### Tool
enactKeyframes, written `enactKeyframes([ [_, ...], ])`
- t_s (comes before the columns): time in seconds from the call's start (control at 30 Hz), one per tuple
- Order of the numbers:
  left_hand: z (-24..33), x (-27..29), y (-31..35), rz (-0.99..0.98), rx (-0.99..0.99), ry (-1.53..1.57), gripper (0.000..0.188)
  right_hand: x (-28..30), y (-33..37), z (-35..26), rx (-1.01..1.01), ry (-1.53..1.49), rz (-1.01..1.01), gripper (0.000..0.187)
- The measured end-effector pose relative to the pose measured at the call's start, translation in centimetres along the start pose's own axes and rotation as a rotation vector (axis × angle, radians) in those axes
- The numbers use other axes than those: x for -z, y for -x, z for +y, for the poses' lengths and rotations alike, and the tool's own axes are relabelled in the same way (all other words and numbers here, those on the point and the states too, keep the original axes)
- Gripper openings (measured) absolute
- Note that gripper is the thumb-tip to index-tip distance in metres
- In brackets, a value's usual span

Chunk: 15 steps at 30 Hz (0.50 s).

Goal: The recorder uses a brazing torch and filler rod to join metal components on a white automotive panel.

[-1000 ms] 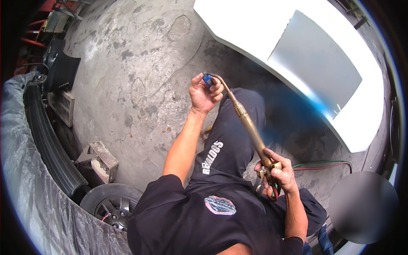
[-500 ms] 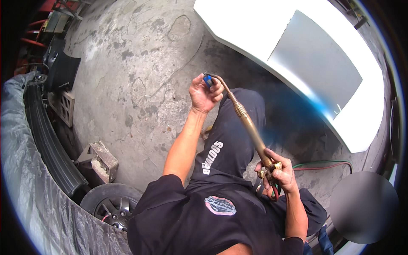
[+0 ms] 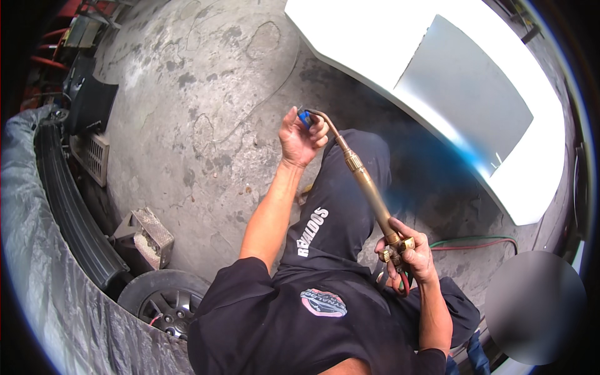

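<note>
- The right hand [image 3: 409, 253], in the lower right of the frame, has its fingers wrapped around the valve end of a brass torch [image 3: 369, 187].
- The torch runs diagonally up and left from that hand across the middle of the frame, its thin bent tip ending at the left hand.
- The left hand [image 3: 299, 139], just above centre, has its fingers curled around a small blue lighter [image 3: 305, 119] held right at the torch tip.
- Red and green hoses [image 3: 475, 242] trail from the torch's valve end to the right across the concrete floor [image 3: 206, 94].
- A white car body panel [image 3: 437, 81] fills the upper right.
- A black wheel [image 3: 162, 303] lies at the lower left, beside a concrete block [image 3: 149, 234].
- The person's dark trouser leg [image 3: 340, 200] sits under the torch.
</note>
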<state>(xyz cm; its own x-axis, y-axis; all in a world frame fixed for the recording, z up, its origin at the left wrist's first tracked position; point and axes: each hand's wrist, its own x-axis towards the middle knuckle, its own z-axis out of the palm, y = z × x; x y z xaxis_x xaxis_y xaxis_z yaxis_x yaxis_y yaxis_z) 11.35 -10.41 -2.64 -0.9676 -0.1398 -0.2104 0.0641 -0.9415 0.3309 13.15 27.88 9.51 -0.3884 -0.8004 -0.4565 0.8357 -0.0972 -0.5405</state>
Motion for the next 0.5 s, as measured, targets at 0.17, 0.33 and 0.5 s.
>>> enactKeyframes([
  [0.17,0.2,1.08,0.06,-0.096,0.003,-0.044,0.055,0.28,-0.09,0.28,0.01,-0.001,0.004,0.089],
  [0.33,-0.44,0.58,0.06,0.044,-0.061,-0.024,0.054,0.44,-0.18,0.41,0.033,0.004,-0.016,0.085],
  [0.5,-0.1,0.84,0.22,-0.009,-0.027,-0.012,0.053,0.14,-0.21,0.1,0.014,0.007,-0.039,0.082],
])
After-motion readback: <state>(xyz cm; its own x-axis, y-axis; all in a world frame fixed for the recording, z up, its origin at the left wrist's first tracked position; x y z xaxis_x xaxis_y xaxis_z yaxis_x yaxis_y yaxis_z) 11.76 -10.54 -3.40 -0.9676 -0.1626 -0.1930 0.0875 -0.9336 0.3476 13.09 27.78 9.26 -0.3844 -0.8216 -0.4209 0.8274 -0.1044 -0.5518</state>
